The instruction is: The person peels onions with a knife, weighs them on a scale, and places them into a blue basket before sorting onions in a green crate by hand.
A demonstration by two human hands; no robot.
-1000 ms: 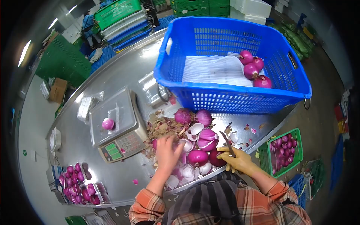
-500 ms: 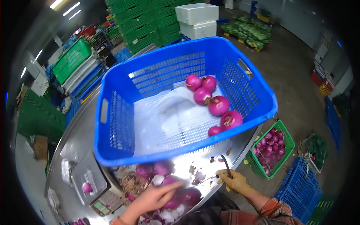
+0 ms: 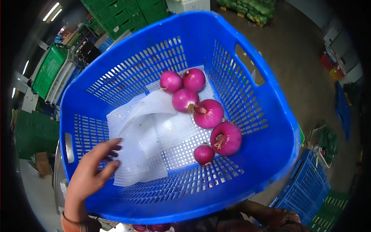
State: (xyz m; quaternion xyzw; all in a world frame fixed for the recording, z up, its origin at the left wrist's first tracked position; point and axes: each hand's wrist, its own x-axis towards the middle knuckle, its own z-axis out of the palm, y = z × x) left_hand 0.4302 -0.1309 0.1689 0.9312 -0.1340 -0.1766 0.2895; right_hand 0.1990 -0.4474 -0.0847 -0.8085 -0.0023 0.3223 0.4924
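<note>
A large blue crate (image 3: 228, 185) fills the middle of the head view, tilted, with slotted walls. White foam sheet (image 3: 127, 154) lines its floor, one part curling up. Several peeled red onions (image 3: 208, 113) lie on the right side of the crate floor. My left hand (image 3: 94, 166) reaches over the near left rim, fingers apart beside the sheet's left edge, holding nothing. The lower right rim hides my right hand; only the forearm and plaid sleeve (image 3: 276, 216) show below it.
Red onions (image 3: 154, 227) show under the crate's near edge. Blue crates (image 3: 303, 189) stand on the floor at the lower right. Stacked green crates (image 3: 119, 19) are behind, with green sacks (image 3: 255, 9) at the back. A metal table edge shows at the left.
The blue crate now appears larger and nearer. My left hand has moved from the onions on the table up over the crate. My right hand, earlier holding a knife, has gone behind the crate rim.
</note>
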